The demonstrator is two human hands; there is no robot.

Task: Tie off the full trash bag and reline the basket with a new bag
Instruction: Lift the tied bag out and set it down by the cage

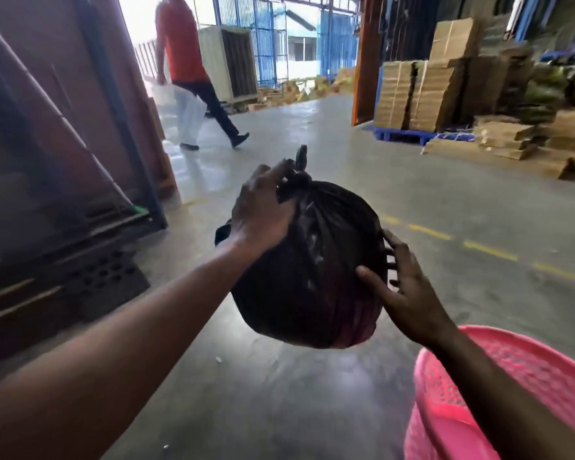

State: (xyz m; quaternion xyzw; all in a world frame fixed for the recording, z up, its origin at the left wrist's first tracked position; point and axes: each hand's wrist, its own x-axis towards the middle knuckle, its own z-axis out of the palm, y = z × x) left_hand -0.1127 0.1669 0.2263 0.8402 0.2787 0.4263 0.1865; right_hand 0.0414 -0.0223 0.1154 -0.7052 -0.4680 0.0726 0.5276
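Note:
A full black trash bag (316,267) hangs in the air in front of me, its neck knotted at the top. My left hand (263,207) grips the bag just below the knot. My right hand (402,290) rests with spread fingers against the bag's right side, steadying it. The pink perforated plastic basket (518,370) stands at the lower right, partly behind my right forearm; no liner shows in the part of it I can see.
A person in a red shirt (186,71) walks away at the back left with a white sack. A dark metal rack (63,194) stands on the left. Stacked cardboard on a blue pallet (422,94) fills the right. Grey concrete floor (312,393) lies below.

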